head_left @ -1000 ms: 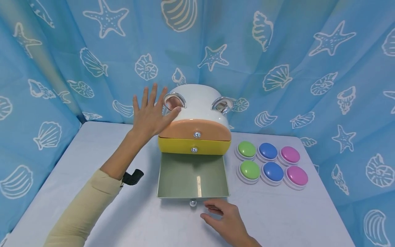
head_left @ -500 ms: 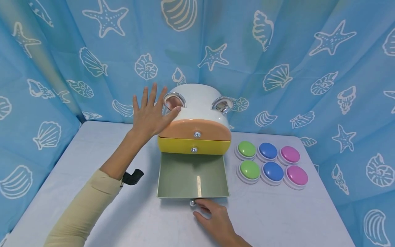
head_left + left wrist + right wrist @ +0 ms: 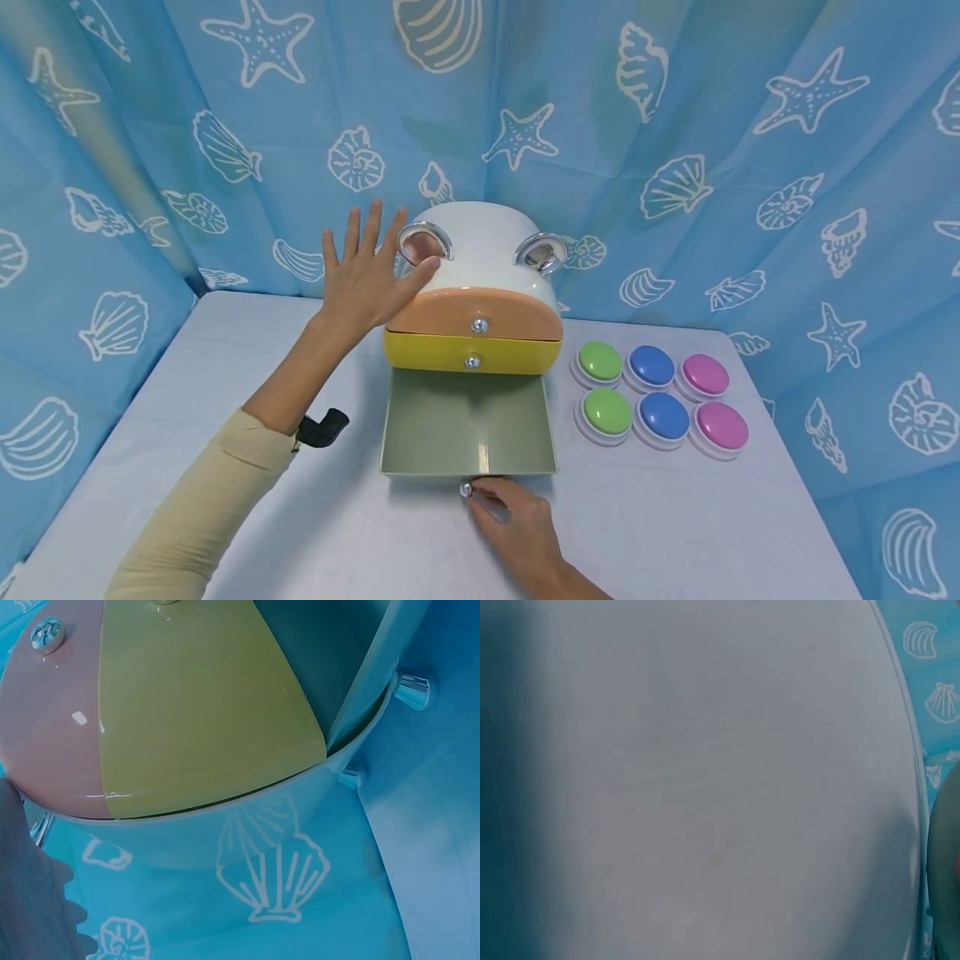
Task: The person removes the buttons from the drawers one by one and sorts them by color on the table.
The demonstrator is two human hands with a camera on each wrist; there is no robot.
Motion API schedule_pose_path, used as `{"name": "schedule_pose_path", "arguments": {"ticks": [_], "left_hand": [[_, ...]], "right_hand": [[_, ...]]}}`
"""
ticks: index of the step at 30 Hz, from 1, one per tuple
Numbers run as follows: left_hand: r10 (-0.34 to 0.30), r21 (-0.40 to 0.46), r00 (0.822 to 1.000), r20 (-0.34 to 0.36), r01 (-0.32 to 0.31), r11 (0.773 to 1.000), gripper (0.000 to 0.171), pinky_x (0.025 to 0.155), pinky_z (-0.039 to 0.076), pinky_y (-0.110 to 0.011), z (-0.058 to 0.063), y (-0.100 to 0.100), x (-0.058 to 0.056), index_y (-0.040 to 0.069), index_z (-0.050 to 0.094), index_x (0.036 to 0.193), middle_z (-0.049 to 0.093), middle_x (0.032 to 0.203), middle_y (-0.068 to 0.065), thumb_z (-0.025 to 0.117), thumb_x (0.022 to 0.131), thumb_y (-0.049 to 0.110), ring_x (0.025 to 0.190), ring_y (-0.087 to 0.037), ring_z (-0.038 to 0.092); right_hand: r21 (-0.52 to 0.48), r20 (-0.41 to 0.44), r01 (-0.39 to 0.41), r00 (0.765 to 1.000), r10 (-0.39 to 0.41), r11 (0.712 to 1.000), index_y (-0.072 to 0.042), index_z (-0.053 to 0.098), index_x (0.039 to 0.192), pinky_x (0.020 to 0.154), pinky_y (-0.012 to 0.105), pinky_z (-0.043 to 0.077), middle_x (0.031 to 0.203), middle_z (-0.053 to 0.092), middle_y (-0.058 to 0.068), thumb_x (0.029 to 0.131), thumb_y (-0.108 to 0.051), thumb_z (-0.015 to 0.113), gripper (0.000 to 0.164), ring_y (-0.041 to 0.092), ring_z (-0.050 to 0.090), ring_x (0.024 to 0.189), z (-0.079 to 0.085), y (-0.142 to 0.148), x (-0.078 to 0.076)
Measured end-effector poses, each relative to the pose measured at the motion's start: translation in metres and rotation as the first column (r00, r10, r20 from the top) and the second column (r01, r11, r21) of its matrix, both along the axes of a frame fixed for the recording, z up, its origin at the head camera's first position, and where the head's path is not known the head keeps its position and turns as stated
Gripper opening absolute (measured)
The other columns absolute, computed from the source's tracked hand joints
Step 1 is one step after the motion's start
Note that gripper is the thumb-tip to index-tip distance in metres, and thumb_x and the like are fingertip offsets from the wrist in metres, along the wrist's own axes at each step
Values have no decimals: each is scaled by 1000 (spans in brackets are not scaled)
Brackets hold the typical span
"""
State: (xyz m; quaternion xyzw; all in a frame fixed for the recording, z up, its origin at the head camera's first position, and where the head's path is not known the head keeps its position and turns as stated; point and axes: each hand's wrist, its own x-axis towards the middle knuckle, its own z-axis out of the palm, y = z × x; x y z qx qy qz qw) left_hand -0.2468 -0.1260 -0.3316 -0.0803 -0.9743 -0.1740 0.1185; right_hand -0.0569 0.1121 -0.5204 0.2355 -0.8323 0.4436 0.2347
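Note:
A small white cabinet [image 3: 483, 246] with two chrome-rimmed loops has an orange drawer [image 3: 431, 315] and a yellow drawer [image 3: 431, 353], both closed. Below them the grey-green bottom drawer [image 3: 442, 425] is pulled far out and holds nothing. The thumb and index finger of my right hand [image 3: 521, 529] pinch its silver knob [image 3: 467, 489]. With fingers spread straight, my left hand [image 3: 363, 279] rests against the cabinet's upper left side. In the left wrist view the yellow front [image 3: 202, 712] fills the middle, and part of the left hand [image 3: 34, 892] shows at the lower left.
Right of the cabinet, several round push lights or buttons stand in two rows: green [image 3: 607, 412], blue [image 3: 663, 416] and pink [image 3: 722, 425]. A white-covered table [image 3: 675, 533] lies beneath. Blue shell-patterned curtains [image 3: 570, 75] hang behind and at both sides.
My right hand has moved left to the bottom drawer's knob and its fingers have closed on it. The left hand has stayed on the cabinet.

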Motion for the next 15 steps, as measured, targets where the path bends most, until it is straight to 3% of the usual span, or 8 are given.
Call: {"name": "schedule_pose_path", "arguments": {"ticks": [5,15], "left_hand": [[2,1,1000,4,-2,1000,89,112,-12,-64,0,0,0,21,11,162,-4,167,-10,36,94,71,151,-36,-8],[6,-6,1000,2,-5,1000,89,112,-14,-63,-1,0,-1,22,10,162,-4,167,-10,35,93,72,151,-35,-9]], "right_hand": [[-27,3,18,1000,-18,999,-8,75,91,72,16,54,90,74,-2,70,5,86,27,10,72,78,2,-1,-8],[-34,141,57,989,-51,998,-6,75,95,74,17,54,92,73,1,80,-3,83,17,12,71,83,14,-14,-33]]}}
